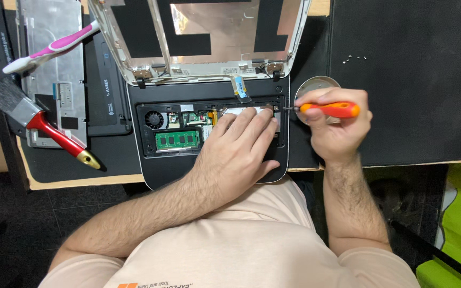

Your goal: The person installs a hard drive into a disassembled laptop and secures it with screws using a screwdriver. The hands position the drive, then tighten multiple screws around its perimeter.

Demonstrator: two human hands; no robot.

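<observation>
Orange-handled screwdriver sits clenched in our right hand, tip at the opened laptop's right edge. Our left hand lies flat and empty on its exposed internals. Keyboard panel already lies left of the laptop; memory and fan remain installed.

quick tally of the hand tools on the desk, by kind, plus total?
Screwdriver: 1, orange-handled, held in the right hand, tip at the opened laptop that the left hand rests on.
Paintbrush: 1, red handle.
Toothbrush: 1, pink and white.
Total: 3
</observation>
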